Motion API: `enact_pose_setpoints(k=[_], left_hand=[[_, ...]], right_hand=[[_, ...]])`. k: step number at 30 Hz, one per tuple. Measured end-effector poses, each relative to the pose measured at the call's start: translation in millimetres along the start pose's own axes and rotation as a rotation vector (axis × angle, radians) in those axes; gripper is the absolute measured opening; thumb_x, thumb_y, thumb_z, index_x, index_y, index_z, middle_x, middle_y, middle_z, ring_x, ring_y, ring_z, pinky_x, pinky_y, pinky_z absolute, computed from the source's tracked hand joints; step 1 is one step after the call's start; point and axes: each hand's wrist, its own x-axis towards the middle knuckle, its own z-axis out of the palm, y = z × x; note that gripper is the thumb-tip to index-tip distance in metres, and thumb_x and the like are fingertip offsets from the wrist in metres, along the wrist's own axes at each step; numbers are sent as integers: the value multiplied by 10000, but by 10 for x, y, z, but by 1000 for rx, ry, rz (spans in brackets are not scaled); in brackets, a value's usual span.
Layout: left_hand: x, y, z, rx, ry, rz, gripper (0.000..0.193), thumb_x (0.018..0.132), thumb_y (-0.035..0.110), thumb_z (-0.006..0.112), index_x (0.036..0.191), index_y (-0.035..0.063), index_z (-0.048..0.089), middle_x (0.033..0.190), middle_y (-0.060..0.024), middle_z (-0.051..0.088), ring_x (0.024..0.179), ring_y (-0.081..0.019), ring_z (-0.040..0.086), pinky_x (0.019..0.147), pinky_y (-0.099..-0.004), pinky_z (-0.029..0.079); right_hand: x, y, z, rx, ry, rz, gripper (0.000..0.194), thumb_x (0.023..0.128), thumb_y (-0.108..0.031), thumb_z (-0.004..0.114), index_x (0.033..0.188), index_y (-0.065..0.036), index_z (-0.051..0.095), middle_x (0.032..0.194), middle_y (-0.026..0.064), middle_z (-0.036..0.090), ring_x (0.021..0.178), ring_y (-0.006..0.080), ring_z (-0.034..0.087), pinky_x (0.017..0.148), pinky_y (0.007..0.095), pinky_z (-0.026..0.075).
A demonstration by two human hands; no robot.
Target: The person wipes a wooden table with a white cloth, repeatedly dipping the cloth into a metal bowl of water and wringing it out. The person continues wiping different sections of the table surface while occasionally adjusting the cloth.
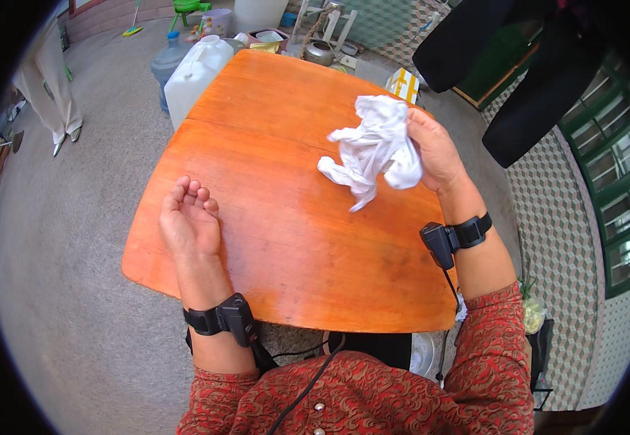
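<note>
A crumpled white cloth (374, 141) hangs from my right hand (437, 149), over the far right part of a varnished wooden table (271, 217). The fingers gripping it are partly hidden behind its folds. Loose ends of the cloth dangle above the tabletop, slightly blurred. My left hand (192, 223) is over the table's left side, palm turned up and fingers loosely curled, with nothing in it. Each wrist wears a black strapped device, one on the left (233, 319) and one on the right (439, 244).
Beyond the table's far left edge stand a white plastic jerrycan (200, 68) and a blue water jug (170, 68). A metal kettle (319, 53) and a taped box (403, 85) are behind it. Dark garments (543, 81) hang at upper right. A person's legs (48, 87) show at left.
</note>
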Motion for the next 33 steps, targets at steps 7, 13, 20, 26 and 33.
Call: enact_pose_setpoints(k=[7,13,20,26,33], left_hand=[[13,4,-9,-1,5,-1,135,974,162,521,1014,45,574,872,-37,581,745,-154,558,622,-277,454],[12,-2,-11,-4,-4,4,135,980,159,513,1021,44,571,874,-39,580,743,-155,558,623,-279,456],[4,-8,-8,-9,-19,9,142,984,160,509,1026,41,574,879,-44,584,751,-158,566,618,-277,457],[0,-3,-3,10,-8,14,143,982,161,515,1024,38,574,875,-47,586,749,-159,565,621,-278,458],[-8,4,-18,-8,-42,3,142,982,141,497,1054,30,550,897,-61,583,761,-164,567,631,-283,466]], right_hand=[[-15,-57,-69,-57,-10,-17,144,1008,-135,523,1022,-37,628,929,9,671,840,82,630,769,279,525],[-17,-201,-6,-613,66,-202,166,937,-169,680,947,-14,738,795,11,704,674,68,625,604,235,505],[-44,-311,96,-569,-20,-130,213,950,-209,684,984,-9,749,802,13,704,690,74,625,628,228,508],[-85,-500,202,141,-202,-306,222,1006,-147,587,1135,11,676,989,59,725,855,121,670,785,280,550],[-43,5,-79,-494,-2,134,300,996,-256,598,1127,0,684,917,30,698,772,99,637,688,259,528]])
